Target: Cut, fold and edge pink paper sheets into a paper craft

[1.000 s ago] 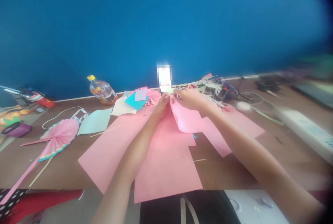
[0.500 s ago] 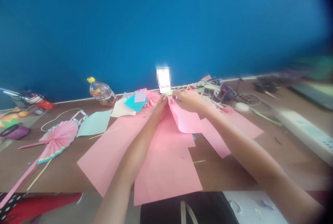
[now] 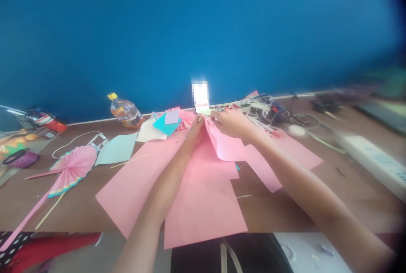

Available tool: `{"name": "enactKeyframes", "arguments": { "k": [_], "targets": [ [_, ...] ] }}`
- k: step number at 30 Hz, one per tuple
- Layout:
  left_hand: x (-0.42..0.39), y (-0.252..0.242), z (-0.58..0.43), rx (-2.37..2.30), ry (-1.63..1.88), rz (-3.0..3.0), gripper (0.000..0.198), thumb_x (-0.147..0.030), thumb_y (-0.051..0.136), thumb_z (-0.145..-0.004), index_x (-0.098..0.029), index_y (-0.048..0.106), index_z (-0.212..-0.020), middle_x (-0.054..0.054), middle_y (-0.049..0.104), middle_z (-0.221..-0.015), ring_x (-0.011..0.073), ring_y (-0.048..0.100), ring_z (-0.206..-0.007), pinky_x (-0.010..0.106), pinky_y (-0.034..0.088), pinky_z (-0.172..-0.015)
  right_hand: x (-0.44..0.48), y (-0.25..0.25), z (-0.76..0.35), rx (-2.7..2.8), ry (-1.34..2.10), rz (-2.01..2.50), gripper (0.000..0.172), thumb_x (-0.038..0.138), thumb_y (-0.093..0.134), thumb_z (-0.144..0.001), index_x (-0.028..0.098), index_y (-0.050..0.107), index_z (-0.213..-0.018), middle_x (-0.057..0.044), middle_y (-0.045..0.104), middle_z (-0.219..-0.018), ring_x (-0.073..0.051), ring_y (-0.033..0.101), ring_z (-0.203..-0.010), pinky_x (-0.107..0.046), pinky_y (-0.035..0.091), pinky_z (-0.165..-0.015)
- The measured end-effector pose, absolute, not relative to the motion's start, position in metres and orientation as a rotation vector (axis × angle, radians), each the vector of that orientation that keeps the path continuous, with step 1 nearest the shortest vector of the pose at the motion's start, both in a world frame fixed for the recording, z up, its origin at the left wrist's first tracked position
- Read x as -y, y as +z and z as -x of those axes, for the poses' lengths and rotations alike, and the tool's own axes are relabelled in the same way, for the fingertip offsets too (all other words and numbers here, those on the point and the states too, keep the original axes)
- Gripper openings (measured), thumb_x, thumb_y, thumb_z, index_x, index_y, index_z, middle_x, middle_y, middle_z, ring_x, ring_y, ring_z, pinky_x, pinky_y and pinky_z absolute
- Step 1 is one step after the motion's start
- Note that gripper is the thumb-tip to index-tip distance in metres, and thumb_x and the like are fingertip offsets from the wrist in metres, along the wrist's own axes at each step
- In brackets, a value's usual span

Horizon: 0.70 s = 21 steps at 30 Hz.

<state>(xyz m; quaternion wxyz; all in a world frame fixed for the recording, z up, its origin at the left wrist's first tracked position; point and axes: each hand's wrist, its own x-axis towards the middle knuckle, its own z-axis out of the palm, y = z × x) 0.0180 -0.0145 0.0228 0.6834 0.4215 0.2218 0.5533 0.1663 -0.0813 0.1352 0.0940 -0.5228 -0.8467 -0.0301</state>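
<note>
Where the table (image 3: 79,205) runs out at far left, a purple tub (image 3: 20,159) sits near the edge; its contents are too blurred to tell. Next along, a pleated pink paper fan (image 3: 74,166) with a stick handle lies flat, with a pale green sheet (image 3: 116,148) just beside it. Behind those, against the blue wall, a plastic bottle (image 3: 125,112) with a yellow cap lies tilted, part full of orange liquid. Right of the bottle is a teal paper square (image 3: 163,126) with a small lilac piece (image 3: 171,116) on top.

At centre, large flat pink sheets (image 3: 203,197) overlap on the table and reach its near edge. The left hand (image 3: 196,131) is stretched out over them, fingers closed in a pinch on the top edge of the curled pink sheet (image 3: 228,146). That sheet is lifted at its far end and bowed, with its lower part resting on the flat sheets. The right hand (image 3: 233,121) is just beside the left, fingers likewise pinched shut on the same top edge. The two hands nearly touch.

Further right, a tangle of cables (image 3: 269,110) lies by the wall, then a small white round object (image 3: 296,129), then a white power strip (image 3: 374,161), blurred.
</note>
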Motion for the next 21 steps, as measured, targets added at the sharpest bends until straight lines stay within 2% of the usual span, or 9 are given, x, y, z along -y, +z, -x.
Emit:
{"name": "enactKeyframes", "arguments": {
  "k": [13, 21],
  "targets": [
    [0.013, 0.022, -0.017, -0.466, 1.273, -0.912, 0.03, -0.043, 0.066, -0.078, -0.019, 0.05, -0.085, -0.001, 0.06, -0.077, 0.0098, 0.059, -0.07, 0.024, 0.047, -0.071, 0.087, 0.138, -0.164, 2.52, -0.119, 1.54, 0.03, 0.02, 0.029, -0.091, 0.017, 0.057, -0.102, -0.009, 0.064, -0.077, -0.017, 0.051, -0.061, -0.028, 0.02, -0.056],
    [0.015, 0.025, -0.017, -0.488, 1.285, -0.915, 0.027, -0.042, 0.064, -0.079, -0.02, 0.052, -0.087, 0.0, 0.062, -0.081, 0.0118, 0.062, -0.077, 0.026, 0.047, -0.078, 0.093, 0.144, -0.162, 2.532, -0.118, 1.559, 0.031, 0.019, 0.03, -0.091, 0.016, 0.058, -0.105, -0.011, 0.064, -0.08, -0.019, 0.053, -0.064, -0.029, 0.022, -0.057]
  ]
}}
